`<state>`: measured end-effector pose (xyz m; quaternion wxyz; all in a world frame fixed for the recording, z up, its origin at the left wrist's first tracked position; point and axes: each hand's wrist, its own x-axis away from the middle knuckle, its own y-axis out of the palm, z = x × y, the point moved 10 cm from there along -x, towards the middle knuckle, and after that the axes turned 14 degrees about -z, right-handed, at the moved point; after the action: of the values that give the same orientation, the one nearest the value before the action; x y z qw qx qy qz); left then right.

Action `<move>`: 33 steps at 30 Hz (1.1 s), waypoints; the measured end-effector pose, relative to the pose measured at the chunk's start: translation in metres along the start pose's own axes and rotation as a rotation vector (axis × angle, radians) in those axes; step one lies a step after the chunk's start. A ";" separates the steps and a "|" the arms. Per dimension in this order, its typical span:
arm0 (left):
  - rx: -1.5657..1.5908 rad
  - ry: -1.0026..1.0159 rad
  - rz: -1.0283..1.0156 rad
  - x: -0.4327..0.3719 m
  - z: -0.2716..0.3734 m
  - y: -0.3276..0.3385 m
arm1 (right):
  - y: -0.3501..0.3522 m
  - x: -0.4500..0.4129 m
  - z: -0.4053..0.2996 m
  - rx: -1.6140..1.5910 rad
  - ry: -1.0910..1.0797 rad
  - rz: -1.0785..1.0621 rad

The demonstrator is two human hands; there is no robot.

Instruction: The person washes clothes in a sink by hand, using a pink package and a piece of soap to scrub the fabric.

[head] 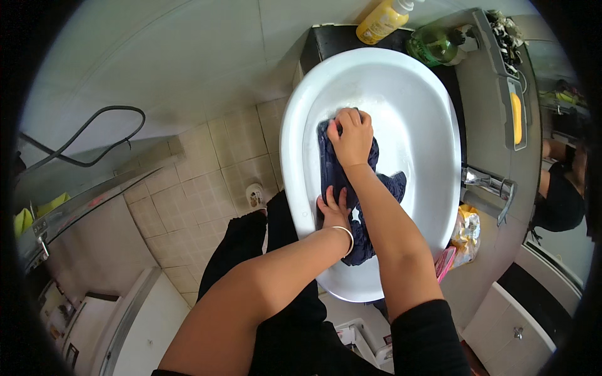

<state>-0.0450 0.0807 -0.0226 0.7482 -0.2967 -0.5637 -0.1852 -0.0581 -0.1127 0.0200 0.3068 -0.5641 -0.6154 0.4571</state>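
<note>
Inside a white oval washbasin lies a wet, bunched dark navy cloth garment, stretched along the basin's left wall. My right hand is curled over its upper end, fingers bent into the fabric. Lower down, my left hand, with a bangle at the wrist, rests on the garment with its fingers spread. A crumpled part of the cloth reaches out to the right beneath my right forearm, and another lies below the left wrist. The undersides of both hands are hidden.
A chrome faucet juts from the wall at the right. Behind the basin stand a yellow pump bottle and a green bottle. A wall tray holds a yellow bar. A plastic package sits beside the basin's lower right rim.
</note>
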 end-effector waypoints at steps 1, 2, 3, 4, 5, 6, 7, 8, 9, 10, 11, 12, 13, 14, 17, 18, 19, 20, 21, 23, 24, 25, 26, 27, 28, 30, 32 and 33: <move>0.013 -0.015 0.002 -0.003 -0.006 0.005 | 0.001 0.000 -0.010 -0.052 -0.005 -0.046; 0.023 -0.037 0.004 -0.013 -0.010 0.013 | 0.006 0.012 -0.032 -0.080 -0.129 -0.199; 0.033 -0.049 0.009 -0.022 -0.011 0.018 | 0.005 0.035 -0.052 -0.099 -0.249 -0.356; 0.025 -0.087 -0.063 -0.030 -0.012 0.023 | 0.004 0.071 -0.067 -0.082 -0.418 -0.417; 0.061 -0.113 -0.030 -0.034 -0.009 0.023 | 0.008 0.100 -0.070 -0.049 -0.575 -0.475; 0.091 -0.132 0.009 -0.037 -0.004 0.020 | 0.009 0.098 -0.056 -0.011 -0.596 -0.404; 0.084 -0.082 0.055 -0.027 0.004 0.007 | 0.015 0.075 -0.040 0.056 -0.494 -0.359; 0.073 -0.103 0.086 -0.034 0.002 0.007 | 0.015 0.036 -0.028 0.037 -0.327 -0.263; 0.062 -0.112 0.119 -0.037 0.009 0.007 | 0.007 0.009 -0.014 0.027 -0.154 -0.175; 0.005 -0.199 0.137 -0.036 0.008 0.007 | 0.006 0.000 -0.013 0.013 -0.165 -0.146; -0.055 -0.115 0.021 -0.015 0.008 0.001 | 0.004 0.012 -0.004 0.004 -0.147 -0.133; 0.001 -0.105 0.034 -0.017 0.011 0.008 | 0.005 0.015 -0.004 -0.010 -0.073 -0.095; 0.052 -0.117 0.069 -0.031 0.001 0.008 | -0.003 0.013 -0.015 -0.009 -0.093 -0.074; 0.061 -0.123 0.070 -0.043 -0.003 0.015 | 0.000 0.023 -0.032 -0.056 -0.117 -0.192; 0.176 -0.128 0.070 -0.055 -0.007 0.025 | 0.004 0.089 -0.078 -0.122 -0.539 -0.460; 0.112 -0.126 0.081 -0.049 -0.001 0.023 | 0.009 0.091 -0.067 -0.059 -0.616 -0.433; 0.067 -0.124 0.115 -0.045 0.006 0.018 | 0.012 0.067 -0.053 0.012 -0.542 -0.429; 0.042 -0.137 0.159 -0.045 0.011 0.016 | 0.016 0.032 -0.026 0.052 -0.308 -0.340; 0.098 -0.161 0.202 -0.045 0.012 0.017 | 0.020 0.008 -0.001 0.082 -0.080 -0.263; 0.048 -0.045 0.105 -0.011 0.015 -0.005 | -0.008 -0.008 0.023 0.042 -0.053 -0.030; 0.023 0.040 0.008 0.006 0.009 -0.003 | -0.007 -0.013 0.022 0.000 0.023 -0.094; 0.022 0.032 0.014 0.009 0.003 0.000 | -0.017 -0.013 0.014 0.000 0.017 -0.086; 0.112 0.065 0.037 0.010 -0.001 0.002 | -0.023 -0.008 0.028 -0.179 0.204 -0.121; 0.206 0.098 0.070 0.018 -0.005 0.000 | -0.033 -0.003 0.036 -0.353 0.380 -0.154; 0.222 0.092 0.102 0.026 -0.012 -0.003 | -0.049 0.002 0.033 -0.452 0.440 -0.174; 0.384 0.112 0.322 0.040 -0.026 -0.015 | -0.092 0.015 0.021 -0.599 0.460 -0.084; 0.719 0.232 0.623 0.065 -0.048 -0.036 | -0.132 0.033 0.013 -0.694 0.518 -0.010; 0.819 0.278 0.799 0.078 -0.061 -0.045 | -0.152 0.043 0.007 -0.886 0.525 0.115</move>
<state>-0.0045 0.0114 0.0509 0.8805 -0.1460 -0.3305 0.3070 -0.1347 -0.0636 0.1490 0.1570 -0.7686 -0.6200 0.0119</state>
